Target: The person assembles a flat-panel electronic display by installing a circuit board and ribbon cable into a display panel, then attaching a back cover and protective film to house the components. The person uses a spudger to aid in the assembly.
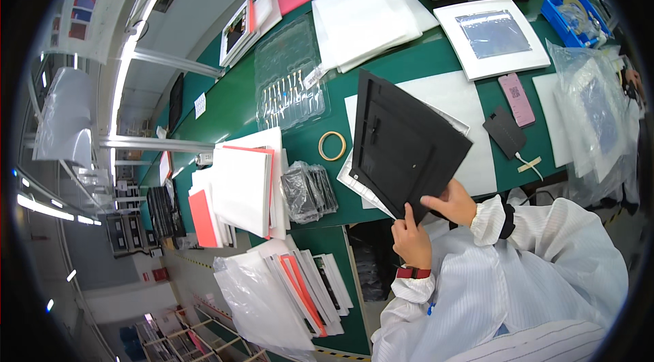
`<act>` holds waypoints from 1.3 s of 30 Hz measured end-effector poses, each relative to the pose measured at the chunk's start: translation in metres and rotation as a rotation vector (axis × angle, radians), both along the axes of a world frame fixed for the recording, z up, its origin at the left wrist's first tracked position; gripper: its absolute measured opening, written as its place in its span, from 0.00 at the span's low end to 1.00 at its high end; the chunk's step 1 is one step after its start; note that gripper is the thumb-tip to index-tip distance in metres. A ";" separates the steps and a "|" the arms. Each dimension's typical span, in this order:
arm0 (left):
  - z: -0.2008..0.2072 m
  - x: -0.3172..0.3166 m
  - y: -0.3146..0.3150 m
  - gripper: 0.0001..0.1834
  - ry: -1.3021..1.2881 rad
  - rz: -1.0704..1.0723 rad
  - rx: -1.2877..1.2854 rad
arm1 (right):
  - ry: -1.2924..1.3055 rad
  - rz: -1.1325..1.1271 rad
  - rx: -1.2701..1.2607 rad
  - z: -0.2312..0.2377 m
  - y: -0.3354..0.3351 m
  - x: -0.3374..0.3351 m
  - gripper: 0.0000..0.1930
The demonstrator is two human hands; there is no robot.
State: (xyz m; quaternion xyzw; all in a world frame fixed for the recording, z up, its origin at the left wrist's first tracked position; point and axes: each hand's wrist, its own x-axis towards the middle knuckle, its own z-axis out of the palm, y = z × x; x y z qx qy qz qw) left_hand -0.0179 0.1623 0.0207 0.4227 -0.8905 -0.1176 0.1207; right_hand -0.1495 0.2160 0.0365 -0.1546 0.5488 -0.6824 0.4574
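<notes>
Okay, black panel (pixel 412 147) is up in front of the person, over the white sheet (pixel 480 161) on the green bench (pixel 231 113); it's tilted, broad face to camera, lower corner at the hands; right hand (pixel 455 204) has that corner, thumb flat on the face, other fingers mostly hidden behind, so closed on it; left hand (pixel 412 243) is just beside, index straight out and touching the lower edge, remaining fingers bent; can't tell if it carries any load; red-strapped watch (pixel 413 272) on left wrist.

White board (pixel 368 190) pokes out behind the panel at lower left and upper right; can't tell if held or lying.

Left of panel: tape roll (pixel 332 146) flat on bench; bagged parts (pixel 310 192) below it, touching or nearly touching the near stack (pixel 242 188); clear tray (pixel 289 42) further back, thin strips (pixel 283 98) in it; foam sheets (pixel 364 21) right of that.

Right side: white block (pixel 449 25) with film (pixel 494 34) on top; pink phone (pixel 516 100) in front; black box (pixel 504 132) just beside phone, white cable (pixel 533 166) out of it; blue bin (pixel 562 11) at back.
</notes>
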 end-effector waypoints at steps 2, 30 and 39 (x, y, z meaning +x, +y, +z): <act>0.032 0.005 -0.022 0.29 0.065 -0.249 0.267 | 0.065 -0.145 0.121 -0.015 0.004 -0.002 0.25; -0.081 -0.072 -0.317 0.24 -0.242 -0.686 0.347 | 0.307 -0.649 0.725 -0.061 -0.029 0.014 0.25; 0.041 -0.008 -0.245 0.27 0.291 -0.213 1.481 | 0.681 -0.329 0.516 0.025 -0.059 -0.096 0.24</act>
